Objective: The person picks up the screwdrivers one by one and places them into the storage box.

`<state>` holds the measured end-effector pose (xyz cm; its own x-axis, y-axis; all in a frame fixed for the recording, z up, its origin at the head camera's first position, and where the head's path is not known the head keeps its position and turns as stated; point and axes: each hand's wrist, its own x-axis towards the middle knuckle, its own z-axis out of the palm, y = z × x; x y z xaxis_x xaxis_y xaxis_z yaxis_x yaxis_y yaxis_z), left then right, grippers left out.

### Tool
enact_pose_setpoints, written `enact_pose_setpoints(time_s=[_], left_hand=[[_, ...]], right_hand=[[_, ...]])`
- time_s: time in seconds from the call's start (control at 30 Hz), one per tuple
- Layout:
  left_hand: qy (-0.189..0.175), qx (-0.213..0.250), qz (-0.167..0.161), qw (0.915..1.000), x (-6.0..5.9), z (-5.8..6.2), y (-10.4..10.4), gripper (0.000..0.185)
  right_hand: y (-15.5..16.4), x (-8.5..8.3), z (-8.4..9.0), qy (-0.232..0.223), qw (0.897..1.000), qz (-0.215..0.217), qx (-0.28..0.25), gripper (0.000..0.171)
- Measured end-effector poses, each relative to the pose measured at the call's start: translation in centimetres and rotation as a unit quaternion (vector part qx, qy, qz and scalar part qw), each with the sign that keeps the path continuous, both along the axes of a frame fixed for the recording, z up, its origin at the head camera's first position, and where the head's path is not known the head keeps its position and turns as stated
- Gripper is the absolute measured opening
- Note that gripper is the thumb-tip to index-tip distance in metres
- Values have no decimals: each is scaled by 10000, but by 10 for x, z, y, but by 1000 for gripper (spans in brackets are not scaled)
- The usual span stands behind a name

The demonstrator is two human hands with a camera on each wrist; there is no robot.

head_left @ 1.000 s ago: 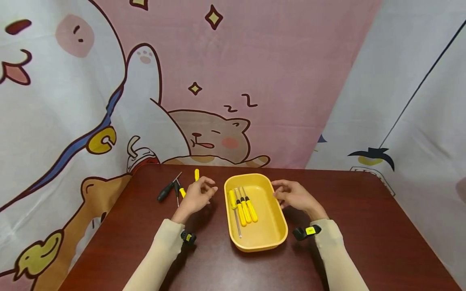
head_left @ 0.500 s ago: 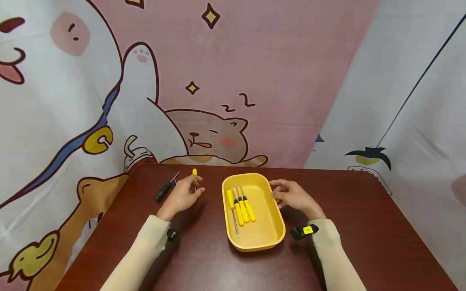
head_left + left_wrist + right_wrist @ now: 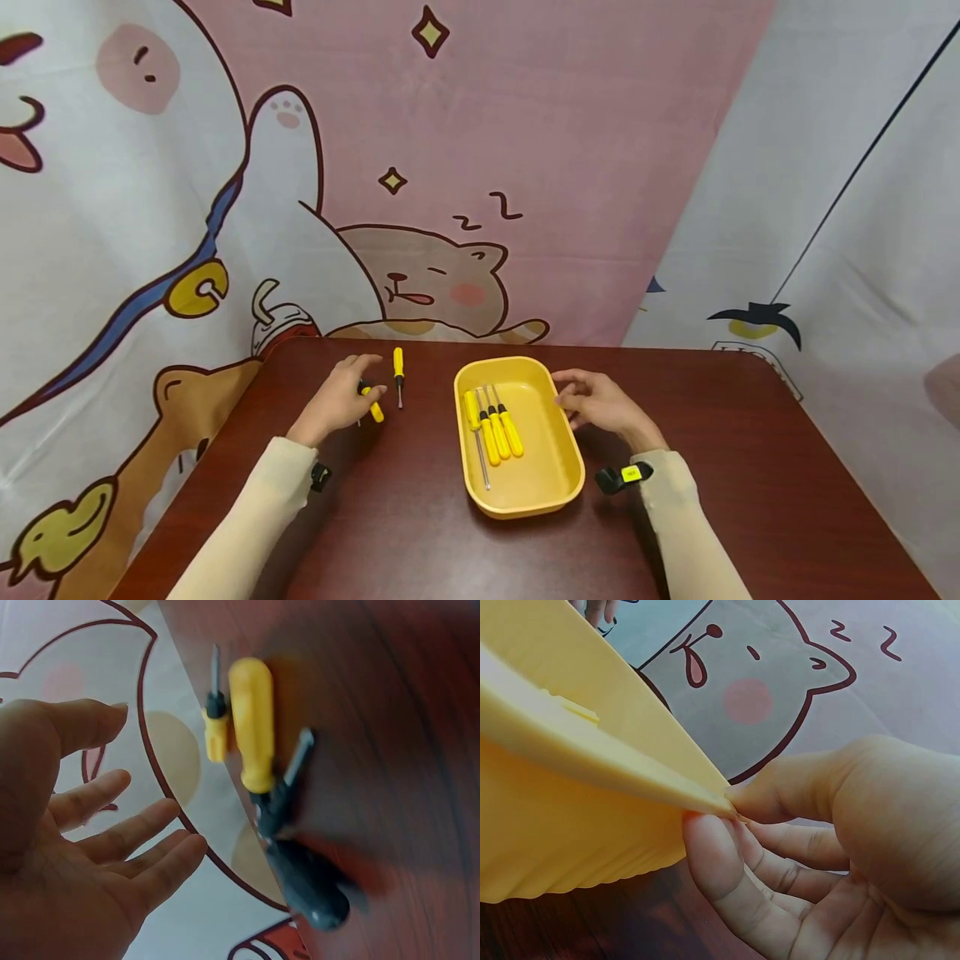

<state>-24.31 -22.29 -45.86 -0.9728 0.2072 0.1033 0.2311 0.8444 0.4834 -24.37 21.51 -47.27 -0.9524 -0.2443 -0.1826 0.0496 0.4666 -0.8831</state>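
My left hand (image 3: 337,402) hovers over screwdrivers at the table's left, its fingers apart and holding nothing. Under it in the head view, a yellow-handled screwdriver (image 3: 372,406) partly shows. A second yellow screwdriver (image 3: 398,367) lies just beyond. The left wrist view, somewhat blurred, shows a dark-handled screwdriver (image 3: 311,889) beside the yellow handle (image 3: 251,712); my hand hides it in the head view. My right hand (image 3: 603,404) pinches the right rim of a yellow tray (image 3: 592,765) between thumb and index finger. Several yellow-handled screwdrivers (image 3: 491,425) lie along the tray's left side.
The dark red-brown table (image 3: 405,517) ends at a cartoon-printed cloth (image 3: 585,167) hanging behind it. Both sleeved wrists wear a small black camera strap (image 3: 622,477). The tray stands mid-table between my hands.
My left hand has moved left, away from the tray and over the screwdrivers, covering the dark-handled one and uncovering the far yellow one. The right hand keeps its place at the tray rim.
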Motion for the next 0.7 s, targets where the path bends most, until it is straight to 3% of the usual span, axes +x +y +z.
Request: enact_pose_setpoints(time_s=[0.4, 0.7], left_hand=[[23, -517, 70, 9986, -11, -10, -32, 68], [-336, -1037, 18, 9940, -13, -9, -45, 69]], right_hand=[[1, 0, -2, -44, 9999, -33, -125, 49], [1, -1, -2, -75, 9999, -72, -134, 49]])
